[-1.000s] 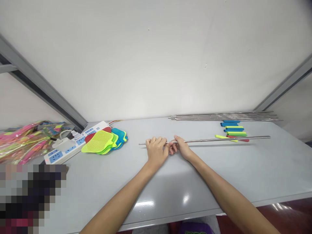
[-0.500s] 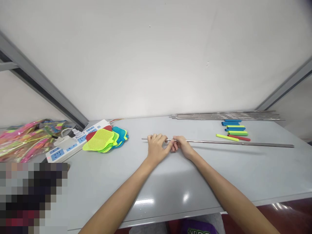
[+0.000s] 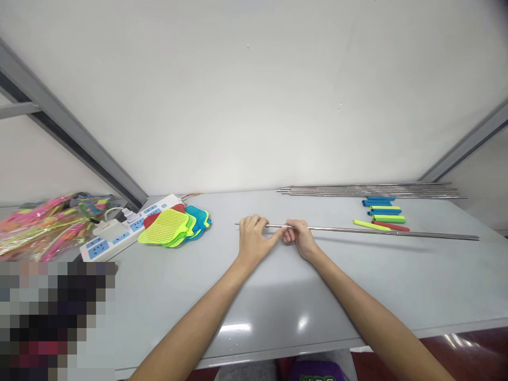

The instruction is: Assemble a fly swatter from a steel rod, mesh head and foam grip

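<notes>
- Left hand (image 3: 254, 238): fingers curled over a slender metal rod (image 3: 357, 230) near its left end, thumb stretched toward the right hand.
- Right hand (image 3: 301, 238): fingers grasping the same rod.
- The rod runs left to right over the table (image 3: 151, 301), passing just nearside of colored tubes (image 3: 389, 218).
- Far right: more metal rods (image 3: 357, 190).
- Left: perforated fly-swatter heads (image 3: 164, 227) by a power strip (image 3: 121, 238).

Left forearm (image 3: 198, 317): bare, rising from the bottom edge, left of centre, slanting rightward. Left grip (image 3: 253, 238): bare hand, mid-frame, back upward, fingers bent, thumb stretched rightward. Right forearm (image 3: 365, 307): bare, rising from the lower right, slanting leftward. Right grip (image 3: 305, 241): bare hand, fingers curled inward, just beside the left thumb tip.
</notes>
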Tool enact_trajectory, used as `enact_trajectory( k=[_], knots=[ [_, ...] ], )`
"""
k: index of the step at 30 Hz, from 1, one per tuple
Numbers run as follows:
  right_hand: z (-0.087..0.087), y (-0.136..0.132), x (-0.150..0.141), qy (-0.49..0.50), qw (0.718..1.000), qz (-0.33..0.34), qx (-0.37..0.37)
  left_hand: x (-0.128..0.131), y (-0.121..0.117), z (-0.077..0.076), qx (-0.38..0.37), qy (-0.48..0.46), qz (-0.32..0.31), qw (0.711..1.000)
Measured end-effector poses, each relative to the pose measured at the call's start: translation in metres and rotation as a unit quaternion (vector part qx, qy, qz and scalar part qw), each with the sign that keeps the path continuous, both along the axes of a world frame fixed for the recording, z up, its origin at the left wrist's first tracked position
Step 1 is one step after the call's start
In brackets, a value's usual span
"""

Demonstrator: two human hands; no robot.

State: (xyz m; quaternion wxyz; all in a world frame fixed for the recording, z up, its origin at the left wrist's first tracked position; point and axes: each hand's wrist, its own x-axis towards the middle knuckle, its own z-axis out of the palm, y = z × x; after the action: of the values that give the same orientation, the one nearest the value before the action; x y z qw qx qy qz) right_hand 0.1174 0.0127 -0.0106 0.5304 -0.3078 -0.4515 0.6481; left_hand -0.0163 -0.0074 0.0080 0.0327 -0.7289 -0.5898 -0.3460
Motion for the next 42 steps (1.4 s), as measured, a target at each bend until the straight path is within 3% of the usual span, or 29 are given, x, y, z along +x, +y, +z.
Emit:
enact_trajectory(
  k=[6,11,14,18,22,30,42],
  knots=[
    [-0.001,0.000,-0.002,-0.012,0.998,-0.055,-0.001,-0.002,0.003,-0.003,-0.036,0.016,0.009,0.999],
    [0.001,0.001,0.001,0.005,0.974,-0.228,-0.003,-0.001,0.002,-0.001,-0.045,0.019,0.012,0.999],
    [0.003,0.002,0.003,0.041,0.963,-0.266,-0.022,-0.001,0.002,0.000,-0.049,0.024,0.015,0.998],
    [0.002,0.002,0.003,0.036,0.970,-0.239,-0.035,0.000,0.002,-0.002,-0.064,0.031,0.014,0.997],
    [0.000,-0.004,0.000,0.018,0.977,-0.213,-0.002,-0.002,0.001,-0.005,-0.079,0.031,0.005,0.996],
    [-0.002,-0.005,0.001,-0.015,0.998,-0.062,-0.017,-0.006,0.005,-0.010,-0.066,0.002,0.025,0.997],
    [-0.002,-0.002,0.003,-0.016,1.000,0.000,-0.001,-0.005,0.004,-0.008,-0.058,0.005,-0.002,0.998]
  ],
)
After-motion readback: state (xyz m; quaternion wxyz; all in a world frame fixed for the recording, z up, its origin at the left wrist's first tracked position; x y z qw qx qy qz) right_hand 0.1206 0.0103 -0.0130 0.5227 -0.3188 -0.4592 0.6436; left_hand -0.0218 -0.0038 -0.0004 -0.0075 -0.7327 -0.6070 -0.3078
